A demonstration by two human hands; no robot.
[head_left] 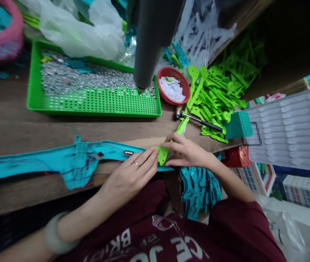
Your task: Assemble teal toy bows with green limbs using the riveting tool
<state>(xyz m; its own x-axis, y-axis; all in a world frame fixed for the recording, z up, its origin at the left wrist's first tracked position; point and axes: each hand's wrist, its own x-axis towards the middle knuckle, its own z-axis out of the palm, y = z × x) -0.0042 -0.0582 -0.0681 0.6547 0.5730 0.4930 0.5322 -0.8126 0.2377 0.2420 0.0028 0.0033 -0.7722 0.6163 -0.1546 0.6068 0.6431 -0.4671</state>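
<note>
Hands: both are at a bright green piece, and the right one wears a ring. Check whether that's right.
Wrong about the ring: the head view shows it on the left hand, not the right hand. Both are at a bright green piece.

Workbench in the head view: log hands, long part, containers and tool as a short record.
Left hand: fingers on flat lime green plastic piece
Right hand: fingers on the same piece
Long part: turquoise plastic moulding, right end beneath the hands
Containers: green rectangular plastic tray with small silvery pieces; round red plastic basket with white pieces
Tool: hammer with black handle, lying partly over lime green plastic parts
</note>
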